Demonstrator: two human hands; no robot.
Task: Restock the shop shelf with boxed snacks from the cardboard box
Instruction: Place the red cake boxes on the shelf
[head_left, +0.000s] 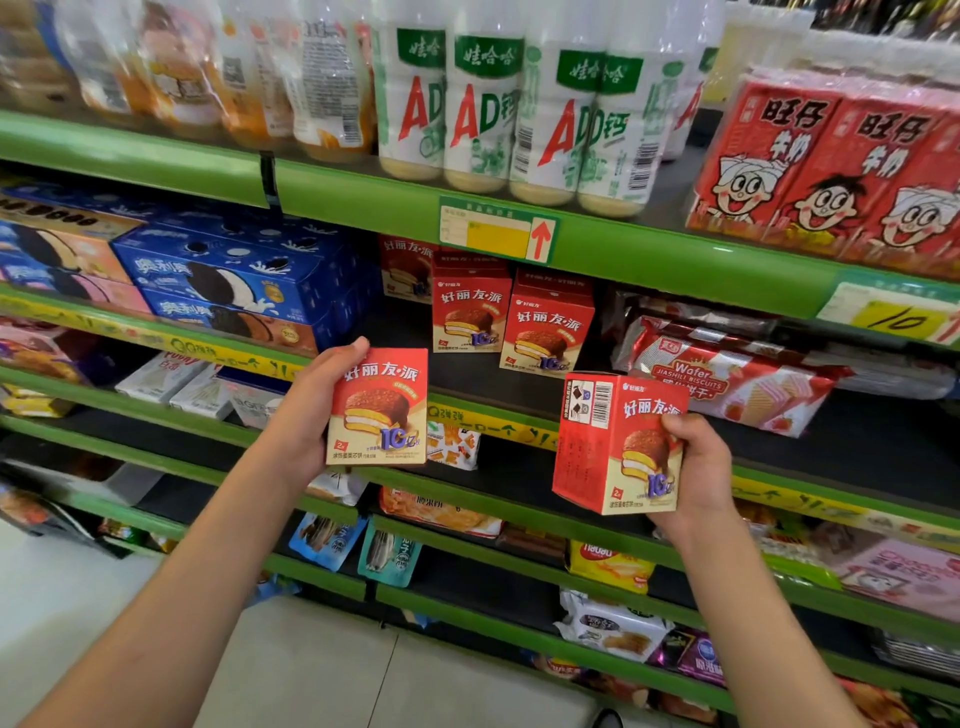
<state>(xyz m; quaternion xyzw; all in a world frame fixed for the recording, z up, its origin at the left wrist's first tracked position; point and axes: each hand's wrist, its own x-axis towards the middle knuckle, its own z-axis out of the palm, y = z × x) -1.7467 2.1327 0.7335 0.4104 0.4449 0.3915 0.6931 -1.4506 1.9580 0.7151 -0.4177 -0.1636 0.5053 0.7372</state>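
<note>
Boxed snacks were in transit at this moment: the left hand (317, 410) gripped one red pie box (378, 408) by its left side, front face upright toward the camera, and the right hand (696, 467) gripped a second red pie box (615, 444) by its right side, turned so its barcode panel showed. Both boxes were held in front of the shop shelf (675, 260), just short of its front edge, and touched no shelf board.

Progress, as a judgement: partly done. Two matching boxes (511, 325) stood upright side by side on the dark shelf board, set back from the front edge, with further ones stacked behind and to their left. Bare board remained in front of them and to their left, so the two held boxes were not yet placed.

The cardboard box was not in view; its remaining contents could not be told.

Neighbouring stock on the same board: blue biscuit cartons (234, 280) toward the left end and wafer packets (727, 379) toward the right end. White drink bottles (519, 114) filled the board above.
</note>
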